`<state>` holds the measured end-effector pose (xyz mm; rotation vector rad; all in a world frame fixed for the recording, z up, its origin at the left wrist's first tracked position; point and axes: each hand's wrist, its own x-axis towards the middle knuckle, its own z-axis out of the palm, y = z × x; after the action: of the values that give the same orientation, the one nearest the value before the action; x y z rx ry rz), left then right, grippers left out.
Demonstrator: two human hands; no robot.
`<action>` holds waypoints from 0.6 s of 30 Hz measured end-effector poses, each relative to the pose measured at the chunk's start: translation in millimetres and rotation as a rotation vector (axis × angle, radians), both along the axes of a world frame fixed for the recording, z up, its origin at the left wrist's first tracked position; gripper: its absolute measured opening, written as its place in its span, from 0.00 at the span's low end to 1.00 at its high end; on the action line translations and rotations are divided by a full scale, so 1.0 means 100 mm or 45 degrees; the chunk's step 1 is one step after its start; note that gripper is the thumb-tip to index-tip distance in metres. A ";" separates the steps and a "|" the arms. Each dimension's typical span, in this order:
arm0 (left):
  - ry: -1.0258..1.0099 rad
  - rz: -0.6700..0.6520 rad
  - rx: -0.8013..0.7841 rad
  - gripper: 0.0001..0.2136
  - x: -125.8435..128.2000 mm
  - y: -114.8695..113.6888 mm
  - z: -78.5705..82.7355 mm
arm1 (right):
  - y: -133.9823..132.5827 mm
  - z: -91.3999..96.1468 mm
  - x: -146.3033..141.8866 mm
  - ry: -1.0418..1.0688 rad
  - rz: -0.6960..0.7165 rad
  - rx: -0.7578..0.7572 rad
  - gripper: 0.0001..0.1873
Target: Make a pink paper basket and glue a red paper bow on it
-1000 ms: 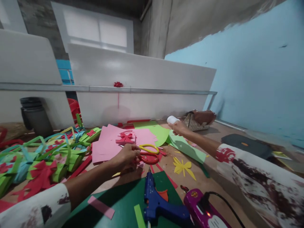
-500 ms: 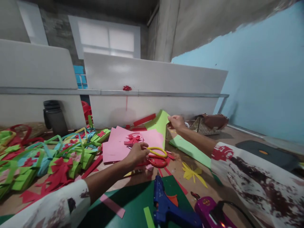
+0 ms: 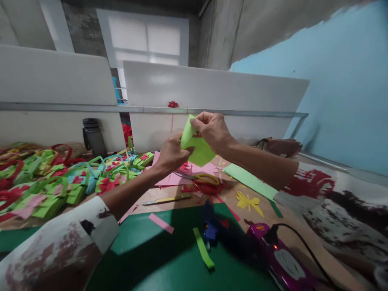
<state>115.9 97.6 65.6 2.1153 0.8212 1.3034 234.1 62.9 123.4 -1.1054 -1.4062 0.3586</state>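
Observation:
A lime-green sheet of paper (image 3: 201,152) is held up above the table between both hands, its upper left part bent over. My left hand (image 3: 172,154) grips its left side with thumb and fingers. My right hand (image 3: 214,130) pinches its top edge. Below the paper lie scissors (image 3: 206,179) with yellow and red handles, beside pink paper sheets (image 3: 172,179). Nearer to me a craft knife (image 3: 166,200) rests on the table. A blue glue gun (image 3: 209,224) lies in shadow on the green mat (image 3: 145,250).
Small green and blue paper baskets (image 3: 75,186) crowd the left, with a dark bottle (image 3: 93,137) behind them. At right are a pale green sheet (image 3: 250,181), a yellow paper flower (image 3: 249,202), a purple power strip (image 3: 280,254) with a cord, and a brown bag (image 3: 281,146).
My left hand has let go of the scissors, which now lie on the table. The lime-green sheet has been lifted off the table, and both hands now hold it.

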 end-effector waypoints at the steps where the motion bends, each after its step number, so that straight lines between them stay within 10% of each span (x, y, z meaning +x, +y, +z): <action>1: 0.008 0.042 0.038 0.07 -0.08 -0.03 0.04 | -0.09 0.01 -0.11 -0.011 0.051 0.019 0.14; 6: 0.047 0.158 0.144 0.07 -0.53 -0.18 0.11 | -0.62 -0.09 -0.35 -0.259 0.291 0.021 0.10; 11: 0.081 0.175 0.083 0.10 -0.86 -0.40 -0.02 | -1.29 -0.65 -0.38 -1.020 0.491 -0.270 0.04; 14: 0.092 0.181 0.040 0.11 -0.95 -0.58 -0.11 | -1.60 -1.00 -0.43 -1.846 0.755 -0.281 0.12; 18: 0.093 0.206 0.005 0.11 -1.06 -0.75 -0.18 | -1.74 -1.25 -0.45 -2.214 0.707 -0.152 0.11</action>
<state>10.3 22.4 47.4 2.1479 1.0405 1.3151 188.7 -111.2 -2.0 -1.0238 -3.2683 -0.3043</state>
